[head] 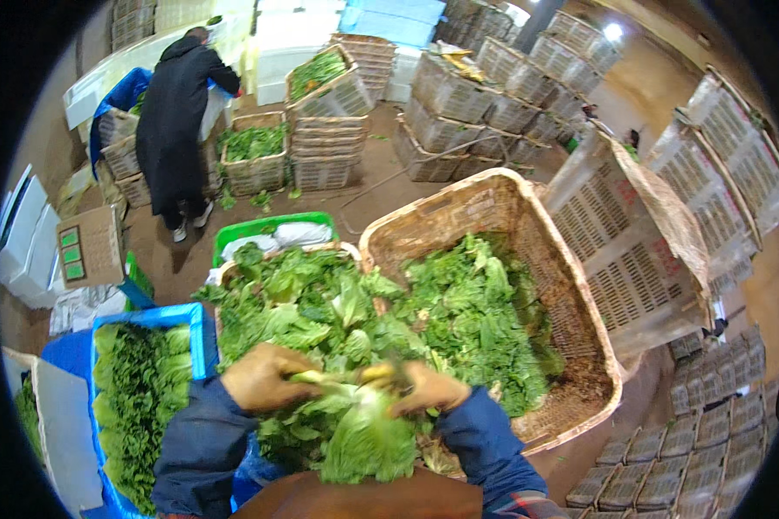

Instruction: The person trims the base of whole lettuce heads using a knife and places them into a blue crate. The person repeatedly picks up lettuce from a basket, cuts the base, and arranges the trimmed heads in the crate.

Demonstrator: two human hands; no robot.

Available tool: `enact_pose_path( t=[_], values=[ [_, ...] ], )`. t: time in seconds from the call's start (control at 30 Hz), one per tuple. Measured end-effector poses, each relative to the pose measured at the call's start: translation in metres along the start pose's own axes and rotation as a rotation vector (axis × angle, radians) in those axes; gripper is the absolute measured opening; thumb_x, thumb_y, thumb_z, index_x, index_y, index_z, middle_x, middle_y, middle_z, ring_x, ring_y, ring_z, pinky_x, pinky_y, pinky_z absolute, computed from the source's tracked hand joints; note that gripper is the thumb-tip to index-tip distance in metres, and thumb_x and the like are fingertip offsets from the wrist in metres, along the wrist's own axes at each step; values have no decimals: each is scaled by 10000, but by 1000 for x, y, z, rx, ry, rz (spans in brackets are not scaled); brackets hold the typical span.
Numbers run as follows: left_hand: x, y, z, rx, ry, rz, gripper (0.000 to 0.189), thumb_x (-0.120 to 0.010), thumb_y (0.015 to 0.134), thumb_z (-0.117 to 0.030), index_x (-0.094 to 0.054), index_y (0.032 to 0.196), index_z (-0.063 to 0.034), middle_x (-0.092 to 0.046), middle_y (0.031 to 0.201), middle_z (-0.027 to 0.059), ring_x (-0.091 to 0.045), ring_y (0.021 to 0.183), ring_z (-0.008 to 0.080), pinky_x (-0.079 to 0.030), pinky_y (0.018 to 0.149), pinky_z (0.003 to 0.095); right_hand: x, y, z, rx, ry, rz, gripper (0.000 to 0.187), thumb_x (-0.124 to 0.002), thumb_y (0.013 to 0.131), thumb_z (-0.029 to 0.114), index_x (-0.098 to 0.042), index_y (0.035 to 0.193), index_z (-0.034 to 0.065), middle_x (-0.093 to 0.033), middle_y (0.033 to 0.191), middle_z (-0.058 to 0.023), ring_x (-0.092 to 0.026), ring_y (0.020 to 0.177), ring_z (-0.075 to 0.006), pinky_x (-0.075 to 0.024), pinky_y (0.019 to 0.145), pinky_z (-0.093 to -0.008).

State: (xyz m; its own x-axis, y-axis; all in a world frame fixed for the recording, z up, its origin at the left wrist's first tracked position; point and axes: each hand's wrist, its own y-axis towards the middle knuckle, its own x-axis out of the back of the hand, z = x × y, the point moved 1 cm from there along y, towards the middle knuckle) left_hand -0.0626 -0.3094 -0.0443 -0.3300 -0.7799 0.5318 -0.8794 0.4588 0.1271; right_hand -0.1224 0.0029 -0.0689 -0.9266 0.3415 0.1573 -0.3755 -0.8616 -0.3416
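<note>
A leafy green lettuce head [370, 441] hangs between my two hands, low in the middle of the view. My left hand [269, 378] grips a pale stem or leaf at its top left. My right hand [425, 389] is closed around the top of the head at its right; something yellowish and dark, too blurred to name, shows at those fingers. Behind the hands, a crate heaped with loose lettuce leaves [298, 305] stands beside a large dirty plastic crate [574, 311], partly filled with leaves [467, 318].
A blue crate [201, 344] at the left holds rows of leafy heads [143, 402]. A green crate [272, 224] with white bags lies beyond. A person in a dark coat [175, 117] bends over far left. Stacked crates [454, 117] and a tall crate [623, 240] stand behind and right.
</note>
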Motion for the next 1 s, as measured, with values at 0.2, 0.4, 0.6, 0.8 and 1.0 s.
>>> enact_pose_path(
  t=[0.2,0.4,0.6,0.8,1.0],
  values=[
    [18,34,52,260,705,-118,1036,-904,731,-416,-371,1582,-162,-366,1620,183,-414,1444,416,-395,1162,529,-14,8,-69,126,485,-157,1013,-963,681,354,-497,1531,57,-499,1575,-80,-547,1298,-183,-370,1154,-354],
    [42,1,31,129,-54,-435,1262,-973,644,-262,-230,1659,-157,-266,1694,178,-251,1564,345,-298,1246,469,62,23,34,251,196,-662,942,-906,708,344,-514,1524,85,-621,1097,-5,-512,828,-71,-432,728,-250],
    [-34,-45,19,201,-133,-709,1453,-993,631,-362,-16,1658,-45,-298,1657,194,-304,1526,320,-285,1240,412,14,159,101,377,285,-291,856,-783,754,197,-480,1540,41,-652,1048,-1,-481,712,-30,-380,591,-187],
    [-138,-189,66,582,-294,-1437,1447,-989,645,-382,-13,1637,13,-313,1614,248,-314,1516,346,-275,1247,402,-187,279,85,149,76,226,755,-717,823,104,-477,1535,29,-635,1128,-41,-576,936,-138,-490,838,-284],
    [-159,-372,-35,699,-248,-1922,1154,-879,778,-24,-119,1644,-60,-475,1520,174,-532,1371,306,-490,1119,440,-357,314,111,239,-198,347,819,-860,831,259,-477,1519,33,-582,1394,-159,-577,1253,-259,-488,1027,-376]
  ],
)
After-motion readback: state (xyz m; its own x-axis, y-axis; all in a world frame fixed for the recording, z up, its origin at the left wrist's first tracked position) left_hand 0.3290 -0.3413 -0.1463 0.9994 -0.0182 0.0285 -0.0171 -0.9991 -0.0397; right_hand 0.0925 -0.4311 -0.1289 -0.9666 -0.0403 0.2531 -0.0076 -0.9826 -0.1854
